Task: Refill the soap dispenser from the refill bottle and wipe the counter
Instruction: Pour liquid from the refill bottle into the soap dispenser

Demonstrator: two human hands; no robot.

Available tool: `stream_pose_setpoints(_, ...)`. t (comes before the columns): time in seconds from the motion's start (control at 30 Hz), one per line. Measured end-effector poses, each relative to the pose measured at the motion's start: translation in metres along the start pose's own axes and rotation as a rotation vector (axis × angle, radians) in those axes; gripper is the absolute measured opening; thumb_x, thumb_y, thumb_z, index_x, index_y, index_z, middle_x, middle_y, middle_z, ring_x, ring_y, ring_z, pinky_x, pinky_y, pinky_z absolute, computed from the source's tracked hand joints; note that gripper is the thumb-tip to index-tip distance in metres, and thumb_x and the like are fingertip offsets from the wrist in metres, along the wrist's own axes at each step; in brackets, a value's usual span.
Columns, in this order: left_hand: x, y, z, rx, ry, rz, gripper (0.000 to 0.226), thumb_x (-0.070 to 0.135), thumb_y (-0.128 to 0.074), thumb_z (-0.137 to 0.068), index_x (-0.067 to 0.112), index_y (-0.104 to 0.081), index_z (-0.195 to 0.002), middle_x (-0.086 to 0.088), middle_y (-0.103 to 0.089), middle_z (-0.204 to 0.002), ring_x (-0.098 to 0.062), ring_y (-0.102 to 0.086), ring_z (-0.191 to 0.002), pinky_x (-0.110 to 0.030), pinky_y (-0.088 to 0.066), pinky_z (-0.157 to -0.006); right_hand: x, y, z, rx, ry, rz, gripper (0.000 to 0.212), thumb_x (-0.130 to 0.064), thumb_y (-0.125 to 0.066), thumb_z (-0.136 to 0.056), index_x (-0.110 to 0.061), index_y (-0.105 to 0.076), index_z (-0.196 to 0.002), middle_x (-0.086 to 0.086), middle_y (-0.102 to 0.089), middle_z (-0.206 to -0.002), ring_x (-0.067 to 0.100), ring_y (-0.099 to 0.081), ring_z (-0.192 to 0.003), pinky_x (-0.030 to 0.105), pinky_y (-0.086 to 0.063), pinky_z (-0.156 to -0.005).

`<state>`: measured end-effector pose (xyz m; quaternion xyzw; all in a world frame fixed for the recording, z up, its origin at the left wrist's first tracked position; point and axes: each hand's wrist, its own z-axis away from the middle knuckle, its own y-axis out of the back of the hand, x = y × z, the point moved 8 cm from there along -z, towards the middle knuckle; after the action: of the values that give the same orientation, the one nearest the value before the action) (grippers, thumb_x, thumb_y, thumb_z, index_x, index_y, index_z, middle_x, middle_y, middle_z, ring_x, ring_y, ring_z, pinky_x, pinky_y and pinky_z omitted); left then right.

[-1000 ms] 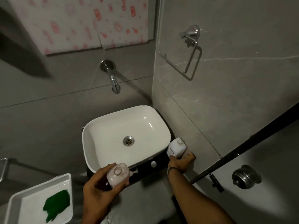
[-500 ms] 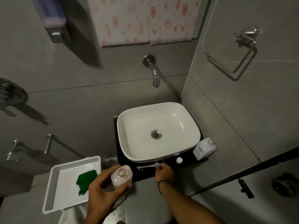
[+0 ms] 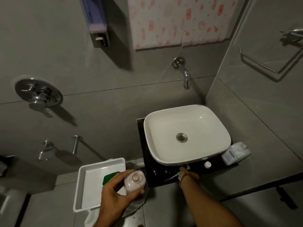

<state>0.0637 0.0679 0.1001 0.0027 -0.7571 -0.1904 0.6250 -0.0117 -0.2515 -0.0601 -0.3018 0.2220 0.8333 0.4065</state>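
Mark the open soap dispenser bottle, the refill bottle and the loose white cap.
soap dispenser bottle (image 3: 134,181), head view, on its pink shoulder
refill bottle (image 3: 236,153), head view, on its labelled side
white cap (image 3: 207,164), head view, on its top

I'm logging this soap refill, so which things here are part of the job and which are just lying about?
Part of the job:
soap dispenser bottle in left hand
pump at right hand
refill bottle
white cap
counter
green cloth

Lying about:
white tray
wall dispenser
tap
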Motion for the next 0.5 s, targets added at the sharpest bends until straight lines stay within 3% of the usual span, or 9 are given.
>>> stream_pose_setpoints(0.07,-0.008,0.003,-0.002,0.000,0.007,-0.005,0.070,0.045,-0.104,-0.054,0.035,-0.078,-0.118,0.002,-0.080,-0.115,-0.022,-0.077,-0.106,-0.042,-0.065,-0.087,0.002,-0.004,0.007,0.020,-0.034,-0.075,0.032,-0.005,-0.065,-0.095,0.015,-0.060,-0.120,0.033,-0.065,-0.122,0.038,-0.066,-0.096,0.048,-0.054,-0.089)
stream_pose_setpoints(0.17,-0.011,0.005,-0.011,-0.004,0.012,0.021,0.065,0.039,-0.102,-0.057,0.038,-0.078,-0.117,0.006,-0.081,-0.114,-0.017,-0.077,-0.106,-0.037,-0.065,-0.089,-0.002,-0.007,0.031,0.110,0.011,-0.168,0.033,0.003,-0.067,-0.092,0.015,-0.063,-0.122,0.027,-0.069,-0.102,0.034,-0.064,-0.086,0.047,-0.055,-0.084)
stream_pose_setpoints(0.27,-0.013,0.004,-0.023,0.001,0.033,0.058,0.064,0.039,-0.102,-0.058,0.033,-0.079,-0.117,0.008,-0.080,-0.114,-0.017,-0.076,-0.109,-0.032,-0.063,-0.093,-0.037,-0.008,0.071,0.047,0.255,-0.219,0.031,0.001,-0.073,-0.089,0.006,-0.069,-0.120,0.015,-0.072,-0.104,0.029,-0.069,-0.094,0.038,-0.058,-0.081)
stream_pose_setpoints(0.37,-0.007,0.003,-0.036,0.023,0.024,0.109,0.065,0.036,-0.104,-0.059,0.027,-0.078,-0.118,0.013,-0.079,-0.115,-0.012,-0.076,-0.109,-0.026,-0.061,-0.093,-0.100,-0.019,0.132,-0.112,0.558,-0.231,0.014,-0.006,-0.080,-0.085,-0.015,-0.080,-0.096,0.006,-0.077,-0.110,0.021,-0.073,-0.098,0.029,-0.062,-0.073)
stream_pose_setpoints(0.5,-0.003,0.004,-0.048,0.053,0.019,0.129,0.064,0.030,-0.104,-0.059,0.027,-0.079,-0.118,0.014,-0.079,-0.112,-0.007,-0.075,-0.106,-0.017,-0.059,-0.087,-0.165,-0.052,0.222,-0.373,0.891,-0.070,0.022,-0.014,-0.083,-0.083,-0.029,-0.080,-0.099,-0.004,-0.080,-0.105,0.016,-0.076,-0.100,0.027,-0.063,-0.080)
